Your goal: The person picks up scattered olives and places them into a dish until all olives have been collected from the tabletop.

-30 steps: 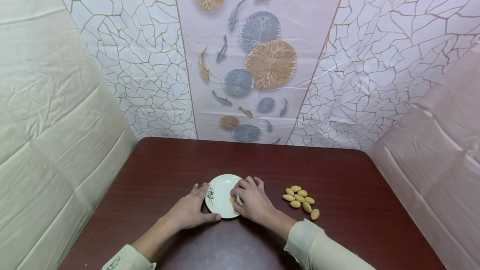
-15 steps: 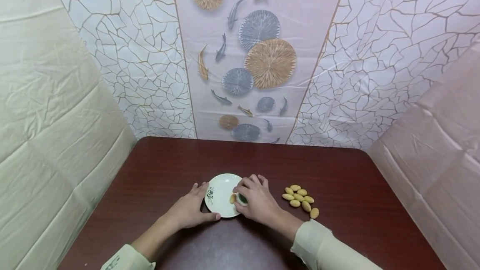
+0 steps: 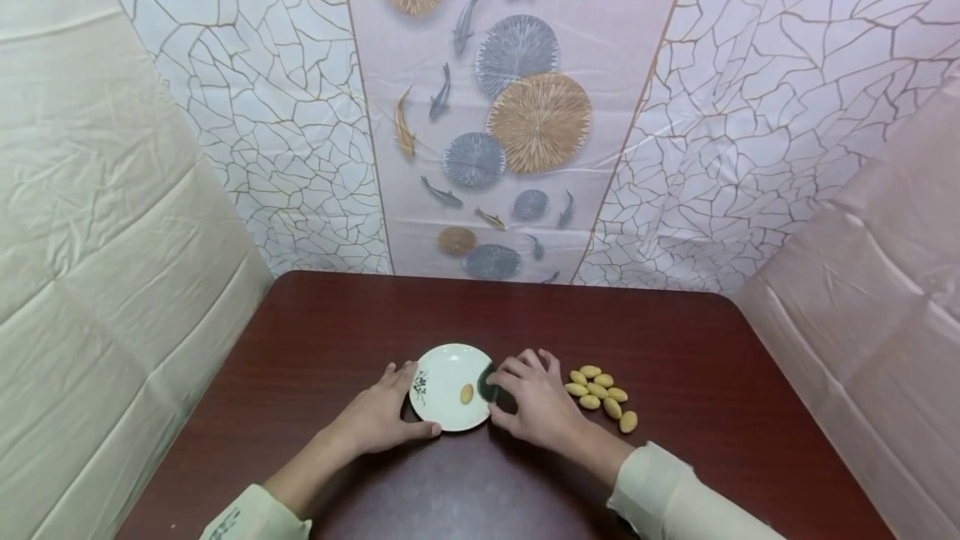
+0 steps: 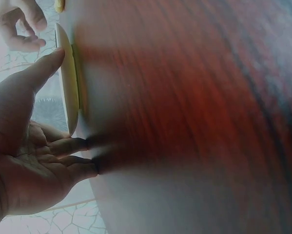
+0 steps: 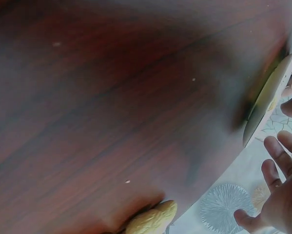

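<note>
A white plate (image 3: pixel 442 365) with a dark leafy print at left and a dark green patch on its right side sits mid-table. One tan-yellow, oval, nut-like piece (image 3: pixel 467 393) lies on it, right of centre. My left hand (image 3: pixel 382 415) spans the plate's left rim, thumb at the near edge and fingers farther back. In the left wrist view, the thumb (image 4: pixel 55 61) touches the rim of the plate (image 4: pixel 68 83) and the fingertips reach the table. My right hand (image 3: pixel 536 398) hovers at the plate's right rim, fingers loosely bent, holding nothing.
Several similar yellow pieces (image 3: pixel 597 391) lie in a cluster on the dark red-brown table (image 3: pixel 345 315), right of my right hand. One wrinkled piece (image 5: pixel 153 219) shows close up in the right wrist view. Patterned cloth (image 3: pixel 495 107) hangs behind the table, with plain cloth at both sides.
My right hand has let go of the nut-like piece, leaving it on the plate, and has drawn back to the right. My left hand stays at the rim.
</note>
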The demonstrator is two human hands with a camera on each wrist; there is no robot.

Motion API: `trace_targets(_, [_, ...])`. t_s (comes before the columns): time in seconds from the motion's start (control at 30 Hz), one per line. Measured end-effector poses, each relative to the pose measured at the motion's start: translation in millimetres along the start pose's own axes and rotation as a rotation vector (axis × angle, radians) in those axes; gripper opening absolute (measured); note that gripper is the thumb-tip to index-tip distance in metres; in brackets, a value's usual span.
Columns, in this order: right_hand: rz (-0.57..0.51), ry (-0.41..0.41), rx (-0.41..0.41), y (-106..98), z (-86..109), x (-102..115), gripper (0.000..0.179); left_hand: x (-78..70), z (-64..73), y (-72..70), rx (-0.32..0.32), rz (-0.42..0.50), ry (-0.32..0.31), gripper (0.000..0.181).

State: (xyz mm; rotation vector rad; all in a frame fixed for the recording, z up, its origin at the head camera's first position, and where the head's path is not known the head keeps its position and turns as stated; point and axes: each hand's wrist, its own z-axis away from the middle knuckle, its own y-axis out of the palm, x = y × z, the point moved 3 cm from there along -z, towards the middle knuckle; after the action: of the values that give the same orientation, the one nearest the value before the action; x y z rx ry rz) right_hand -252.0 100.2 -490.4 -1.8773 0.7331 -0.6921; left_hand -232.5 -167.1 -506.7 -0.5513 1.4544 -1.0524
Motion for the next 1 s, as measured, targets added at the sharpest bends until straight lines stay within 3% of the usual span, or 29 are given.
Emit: trace_targets(1.0, [0.032,0.033,-0.049,-13,34.9,-31,0.024,4.3,-2.2,2.8,0.006,-0.018,0.000,0.121])
